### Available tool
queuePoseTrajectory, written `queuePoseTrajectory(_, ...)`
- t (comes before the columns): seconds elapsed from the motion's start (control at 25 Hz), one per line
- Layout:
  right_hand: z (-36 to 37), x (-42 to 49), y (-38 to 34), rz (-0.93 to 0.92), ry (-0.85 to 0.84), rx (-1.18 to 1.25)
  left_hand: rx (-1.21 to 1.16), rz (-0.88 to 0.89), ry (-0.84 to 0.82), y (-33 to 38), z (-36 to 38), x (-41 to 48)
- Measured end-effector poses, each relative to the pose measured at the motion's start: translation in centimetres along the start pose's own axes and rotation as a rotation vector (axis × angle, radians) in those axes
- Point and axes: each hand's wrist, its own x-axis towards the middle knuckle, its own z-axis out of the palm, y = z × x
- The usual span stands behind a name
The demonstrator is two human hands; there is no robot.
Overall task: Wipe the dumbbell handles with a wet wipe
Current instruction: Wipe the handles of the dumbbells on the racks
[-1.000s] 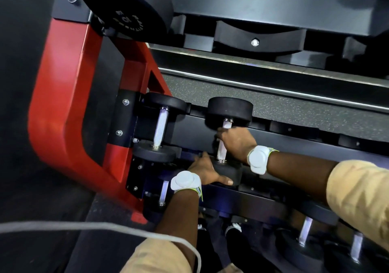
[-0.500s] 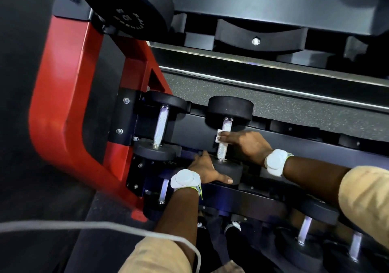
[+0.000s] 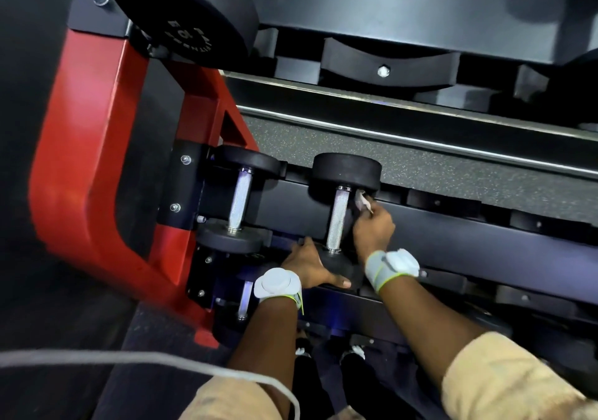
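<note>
Rack shelf bears dumbbell; right hand's fingers pinch wipe beside handle; left hand grips head.

- Wet wipe: only a crumpled corner protrudes from the right hand. The remainder and the pinching fingertips are concealed behind the back of that hand.
- Dumbbell: the near head is largely covered by the left hand and the right wrist. The left fingers pass out of sight, so their curl cannot be determined.
- Weight plate: cropped by the top edge; lettering blurred and unreadable.
- Lower dumbbell: handle partly visible; heads lost in shadow.
- Cable: blurred; exits at the left edge.
</note>
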Motion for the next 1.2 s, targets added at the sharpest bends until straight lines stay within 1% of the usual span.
queuePoseTrajectory(0.04, 0.9, 0.1, -1.5, 0.131, 0.008, 0.06, -0.006, -0.006, -0.005, 0.0, -0.1, -0.1)
queuePoseTrajectory(0.08, 1.7, -0.3, -2.8, 0.202, 0.011, 0.085, -0.008, -0.011, -0.013, 0.0, -0.1, -0.1)
queuePoseTrajectory(0.12, 2.3, -1.0, -3.7, 0.209, 0.024, 0.087, -0.005, -0.013, -0.017, 0.1, -0.1, -0.2)
queuePoseTrajectory(0.24, 2.8, -2.0, -5.1, 0.145, 0.052, 0.038, 0.021, -0.014, -0.028, 0.1, 0.1, 0.1)
queuePoseTrajectory(0.32, 2.8, -0.9, -4.9, 0.206, 0.027, 0.056, 0.015, -0.021, -0.02, 0.1, 0.3, 0.1)
queuePoseTrajectory(0.4, 2.7, 0.0, -3.9, 0.263, 0.021, 0.115, -0.023, -0.026, -0.01, 0.2, 0.0, -0.2)
queuePoseTrajectory(0.48, 2.8, 0.2, -2.6, 0.222, -0.007, 0.205, -0.017, -0.016, -0.017, 0.2, 0.0, -0.3)
queuePoseTrajectory(0.64, 4.7, 2.6, 0.5, 0.23, -0.064, 0.22, -0.021, -0.016, -0.006, 0.0, 0.0, 0.0)
queuePoseTrajectory(0.72, 3.2, 1.6, 0.1, 0.183, -0.105, 0.214, -0.005, -0.018, -0.019, 0.2, 0.0, -0.1)
queuePoseTrajectory(0.8, 0.8, -0.1, -0.4, 0.037, -0.131, 0.127, 0.008, -0.016, -0.005, 0.2, -0.2, 0.2)
queuePoseTrajectory(0.84, -0.2, -0.6, -0.1, -0.093, -0.135, 0.059, 0.009, -0.016, -0.01, 0.2, -0.2, 0.2)
queuePoseTrajectory(0.96, -1.3, -0.8, -1.6, -0.61, -0.227, -0.059, 0.011, -0.013, -0.024, 0.2, 0.0, -0.2)
queuePoseTrajectory(1.0, -1.1, -0.2, -2.4, -0.792, -0.263, -0.191, 0.005, -0.019, -0.022, 0.1, -0.1, -0.2)
queuePoseTrajectory(1.08, -1.1, 1.3, -3.2, -1.085, -0.34, -0.638, 0.003, -0.015, -0.018, 0.1, -0.1, 0.0)
queuePoseTrajectory(1.12, -1.3, 2.0, -3.2, -1.182, -0.383, -0.868, -0.002, -0.013, -0.011, 0.0, -0.1, -0.2)
queuePoseTrajectory(1.16, -1.7, 2.6, -3.3, -1.232, -0.401, -1.061, -0.01, -0.013, -0.008, 0.0, 0.0, -0.3)
queuePoseTrajectory(1.2, -2.0, 3.0, -3.4, -1.242, -0.401, -1.172, -0.015, -0.015, -0.008, 0.1, 0.1, -0.4)
